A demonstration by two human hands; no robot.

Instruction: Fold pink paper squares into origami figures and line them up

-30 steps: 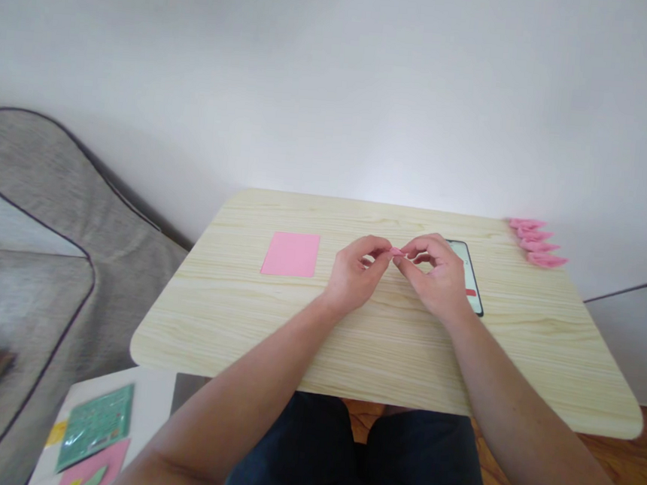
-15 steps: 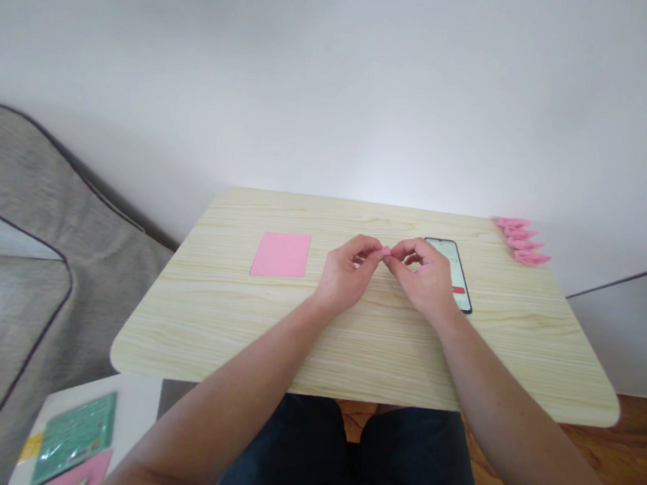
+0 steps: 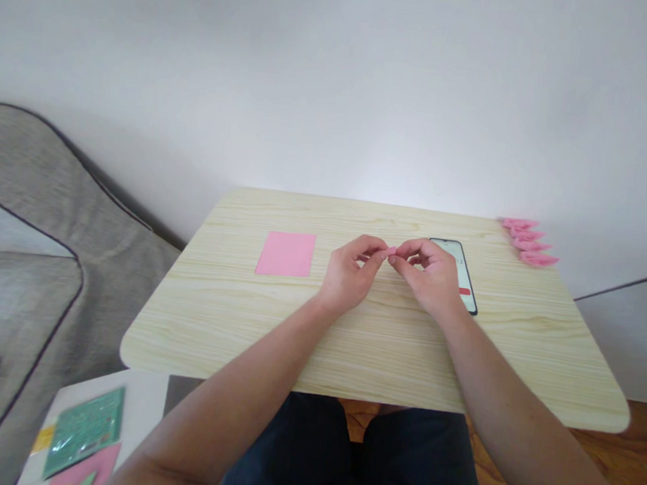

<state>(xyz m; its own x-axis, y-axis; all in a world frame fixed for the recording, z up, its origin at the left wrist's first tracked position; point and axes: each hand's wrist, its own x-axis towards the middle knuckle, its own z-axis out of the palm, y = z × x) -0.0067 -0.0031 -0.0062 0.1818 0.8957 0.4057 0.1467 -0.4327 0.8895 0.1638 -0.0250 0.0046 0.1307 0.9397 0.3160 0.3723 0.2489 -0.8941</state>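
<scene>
Paper piece (image 3: 391, 251), long axis roughly crosswise, in fingertip pinches of left hand (image 3: 350, 273), right hand (image 3: 429, 276).

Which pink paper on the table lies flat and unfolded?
The square sheet, left of the left hand. The folded pieces sit at the right of the table; the small piece is pinched between left hand and right hand.

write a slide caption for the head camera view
Two hands pinch a small pink piece above a pale wooden table, between a flat pink sheet and folded pink pieces.
</scene>
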